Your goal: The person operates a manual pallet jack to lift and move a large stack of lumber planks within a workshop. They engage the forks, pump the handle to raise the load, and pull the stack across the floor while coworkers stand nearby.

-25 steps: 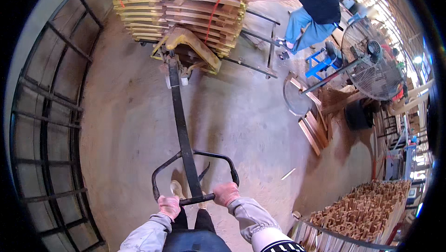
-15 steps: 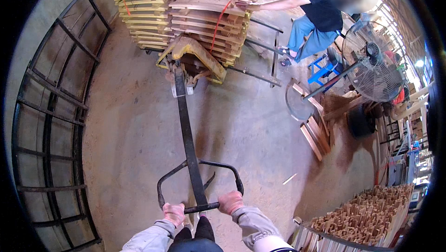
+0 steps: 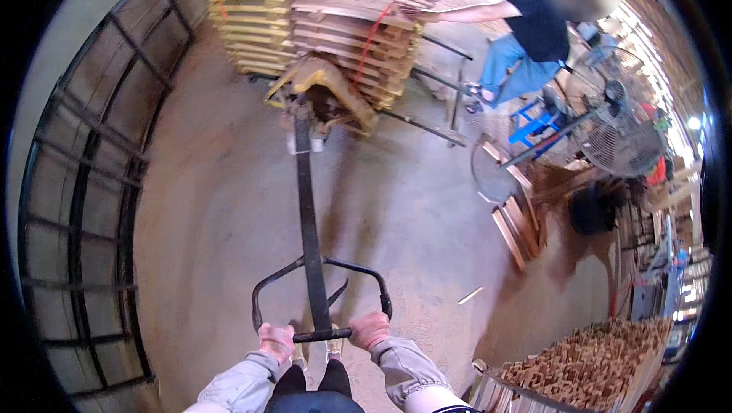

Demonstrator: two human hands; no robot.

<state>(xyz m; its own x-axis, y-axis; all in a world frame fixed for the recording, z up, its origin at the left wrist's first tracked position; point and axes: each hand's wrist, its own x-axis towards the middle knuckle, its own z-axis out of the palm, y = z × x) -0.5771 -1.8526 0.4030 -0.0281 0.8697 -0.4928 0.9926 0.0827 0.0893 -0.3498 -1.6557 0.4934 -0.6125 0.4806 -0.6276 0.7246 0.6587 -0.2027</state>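
Note:
A pallet jack's black handle (image 3: 307, 211) runs from its yellow body (image 3: 324, 85) down to a looped grip in front of me. Gloved, my left hand (image 3: 277, 341) is closed around the left end of the grip's crossbar. My right hand (image 3: 370, 330), also gloved, wraps the crossbar's right end. A small bent lever (image 3: 338, 292) shows inside the loop. Beyond the yellow body stands a tall load of stacked wooden slats (image 3: 351, 20), some yellow-edged, with a red strap (image 3: 374, 37) over it. The jack's forks are hidden under the load.
Black metal frames (image 3: 82, 184) lean along the left wall. A co-worker (image 3: 530, 24) reaches to the stack's right side. On the right are a blue stool (image 3: 534, 125), a large standing fan (image 3: 614, 116), loose planks (image 3: 518, 230) and a bin of upright wood pieces (image 3: 595, 363).
The load, the jack body and the wall frames have shifted slightly right in view, while the grip and both hands sit slightly farther left. Both hands keep hold of the crossbar.

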